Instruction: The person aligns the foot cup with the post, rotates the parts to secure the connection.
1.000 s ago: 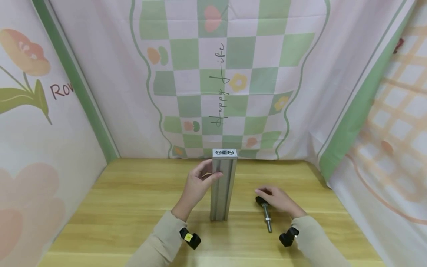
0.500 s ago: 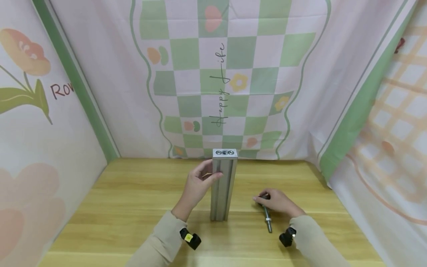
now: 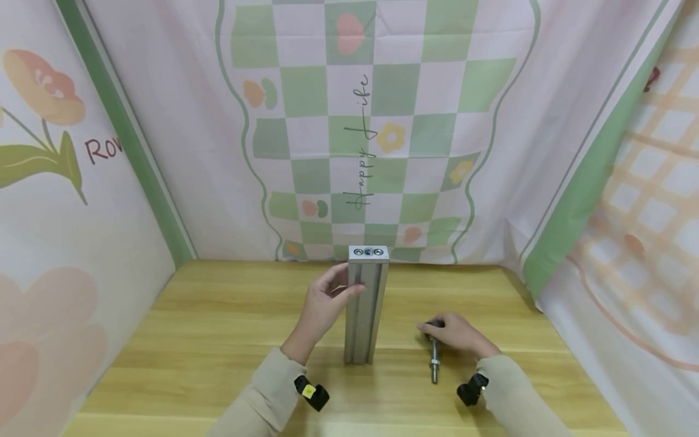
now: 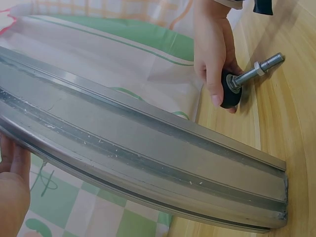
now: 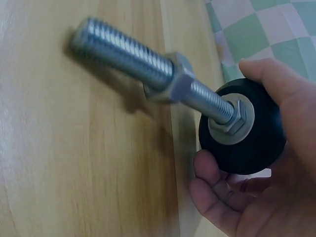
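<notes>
An aluminium profile (image 3: pixel 363 315) stands upright on the table, its end plate with three round holes facing up. My left hand (image 3: pixel 326 297) grips its upper part from the left, thumb across the near face. To the right, my right hand (image 3: pixel 455 332) holds a levelling foot (image 5: pixel 242 148) by its round black base, thumb on one side and curled fingers on the other. A threaded stud (image 5: pixel 123 52) with a nut (image 5: pixel 173 81) on it points away from the palm, towards the near side of the table in the head view.
The wooden table (image 3: pixel 218 340) has a printed cloth (image 3: pixel 306 133) hanging behind it and more cloth at both sides. Small dark wrist cameras (image 3: pixel 312 392) sit at both cuffs.
My right fingers have closed round the black base, and the stud has swung slightly left, now pointing nearly straight towards the near edge. The left hand and the profile stay put.
</notes>
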Demonstrator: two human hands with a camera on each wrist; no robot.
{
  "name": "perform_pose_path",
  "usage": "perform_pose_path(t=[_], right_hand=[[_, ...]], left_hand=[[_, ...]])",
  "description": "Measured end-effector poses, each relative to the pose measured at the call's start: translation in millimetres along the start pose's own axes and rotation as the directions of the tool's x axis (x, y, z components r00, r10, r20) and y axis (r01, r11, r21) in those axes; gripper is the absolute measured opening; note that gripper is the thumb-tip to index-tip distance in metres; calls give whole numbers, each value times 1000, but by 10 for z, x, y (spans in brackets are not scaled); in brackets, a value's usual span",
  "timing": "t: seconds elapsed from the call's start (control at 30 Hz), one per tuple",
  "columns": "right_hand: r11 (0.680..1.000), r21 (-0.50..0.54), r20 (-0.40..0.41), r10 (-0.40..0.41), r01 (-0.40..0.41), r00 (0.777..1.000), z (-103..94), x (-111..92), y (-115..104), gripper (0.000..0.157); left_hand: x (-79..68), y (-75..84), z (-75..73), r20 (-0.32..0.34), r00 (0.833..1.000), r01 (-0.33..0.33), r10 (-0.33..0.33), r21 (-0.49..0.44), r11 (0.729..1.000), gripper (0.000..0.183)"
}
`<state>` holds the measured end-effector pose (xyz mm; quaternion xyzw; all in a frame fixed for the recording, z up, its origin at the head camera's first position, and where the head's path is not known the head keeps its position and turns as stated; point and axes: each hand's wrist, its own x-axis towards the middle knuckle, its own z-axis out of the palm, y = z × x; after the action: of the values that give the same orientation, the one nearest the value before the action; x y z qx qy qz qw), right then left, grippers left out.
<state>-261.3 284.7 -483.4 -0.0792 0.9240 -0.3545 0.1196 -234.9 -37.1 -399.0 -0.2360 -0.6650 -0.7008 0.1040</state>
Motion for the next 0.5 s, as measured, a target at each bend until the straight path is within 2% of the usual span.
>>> perform_pose_path(t=[0.2, 0.5], right_hand=[[998, 57, 24, 17, -18, 1000, -21, -12, 12, 45], [999, 46, -19, 28, -27, 999, -32, -39, -24, 48]], left_hand=[[1, 9, 2, -1, 1000, -1, 1, 4, 1000, 40], [-13, 4, 5, -4, 1000, 13, -13, -2, 1000, 41]])
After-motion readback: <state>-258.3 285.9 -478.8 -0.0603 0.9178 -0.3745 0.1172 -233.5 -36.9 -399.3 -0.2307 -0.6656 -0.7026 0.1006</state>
